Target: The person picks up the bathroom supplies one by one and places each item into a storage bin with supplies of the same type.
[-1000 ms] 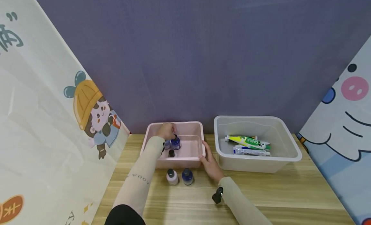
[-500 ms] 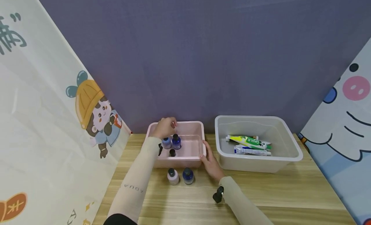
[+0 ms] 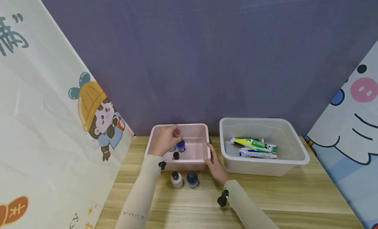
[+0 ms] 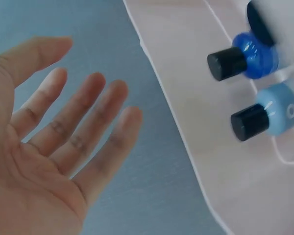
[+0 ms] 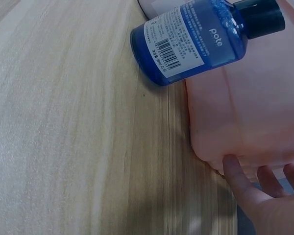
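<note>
My left hand (image 3: 166, 140) hovers over the left part of a pink bin (image 3: 196, 161). In the left wrist view its fingers are spread and relaxed, holding nothing. Inside the bin stand a dark blue bottle (image 3: 181, 146), a light blue bottle (image 4: 282, 108) and another black-capped bottle (image 3: 176, 156), its body hidden by the front wall. My right hand (image 3: 217, 168) rests against the bin's front right corner, thumb and fingertips touching it. On the table before the bin, a pale pink bottle (image 3: 177, 181) and a blue bottle (image 5: 186, 44) marked "pote" stand upright side by side.
To the right is a larger white bin (image 3: 265, 166) holding several toothpaste tubes (image 3: 255, 144). Both bins sit on a wood-grain table (image 3: 265, 196) against a dark blue backdrop (image 3: 189, 58). Printed cartoon panels (image 3: 44, 140) flank the table.
My left hand has come away from the dark blue bottle's cap, risen, and drawn back toward the bin's front left. The right hand stays at the bin's corner.
</note>
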Demonstrator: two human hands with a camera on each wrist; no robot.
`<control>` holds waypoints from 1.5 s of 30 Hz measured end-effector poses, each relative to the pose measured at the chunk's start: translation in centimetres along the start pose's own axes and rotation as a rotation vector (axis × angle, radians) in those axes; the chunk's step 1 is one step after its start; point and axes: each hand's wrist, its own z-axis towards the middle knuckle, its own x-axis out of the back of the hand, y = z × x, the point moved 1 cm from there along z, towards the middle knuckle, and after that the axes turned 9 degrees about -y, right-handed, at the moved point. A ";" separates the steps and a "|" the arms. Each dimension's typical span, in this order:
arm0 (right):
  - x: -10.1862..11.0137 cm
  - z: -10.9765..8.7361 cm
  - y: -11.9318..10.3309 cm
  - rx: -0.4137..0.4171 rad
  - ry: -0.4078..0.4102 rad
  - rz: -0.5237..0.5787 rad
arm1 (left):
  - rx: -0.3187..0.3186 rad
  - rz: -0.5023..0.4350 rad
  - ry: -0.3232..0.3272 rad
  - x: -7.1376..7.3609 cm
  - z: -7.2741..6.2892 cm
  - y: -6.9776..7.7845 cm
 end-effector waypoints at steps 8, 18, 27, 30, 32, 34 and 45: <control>-0.1 0.1 0.3 0.012 -0.014 0.021 | -0.032 -0.143 0.203 -2.1 -3.5 -0.2; -0.1 0.0 -0.4 -0.008 -0.027 0.006 | -0.019 -0.285 0.398 -4.1 -7.7 -1.1; -0.3 -0.9 -2.4 0.031 -0.019 0.061 | -0.006 -0.360 0.518 -6.1 -10.4 -1.8; -0.3 -1.1 -2.9 0.034 -0.023 0.083 | 0.013 -0.368 0.528 -6.7 -11.2 -1.9; -0.3 -1.2 -3.0 0.036 -0.024 0.086 | 0.010 -0.377 0.526 -7.1 -11.7 -2.0; -0.3 -1.2 -3.0 0.038 -0.024 0.086 | 0.008 -0.370 0.523 -7.6 -12.2 -2.0; -0.5 -1.0 -2.7 0.046 -0.010 0.066 | 0.108 -0.309 0.427 -10.4 -14.0 -3.3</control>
